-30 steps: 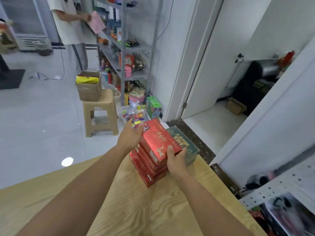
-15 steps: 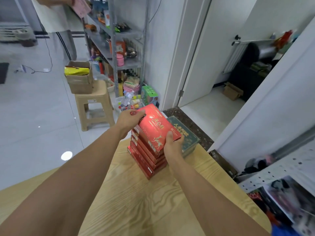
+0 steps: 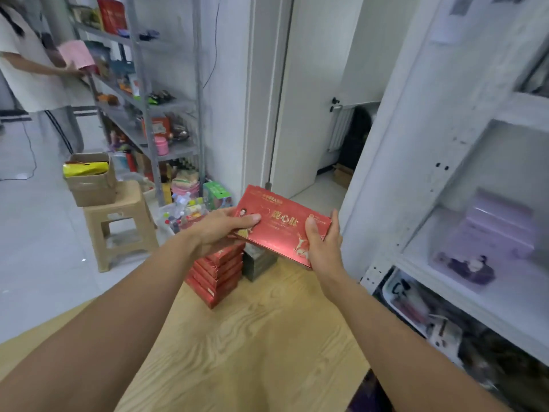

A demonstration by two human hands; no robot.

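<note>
Above the wooden table (image 3: 252, 352), over the stack of red boxes (image 3: 215, 272) and what looks like a dark box (image 3: 258, 260) beside it, a red box (image 3: 285, 230) hangs tilted. The left hand (image 3: 219, 230) grips its left end, the right hand (image 3: 322, 248) its right, thumbs on top.

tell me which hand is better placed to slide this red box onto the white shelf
Probably right. The right hand grips the red box at the end nearest the white shelf, while the left hand holds the far end, above the stack of red boxes.
</note>
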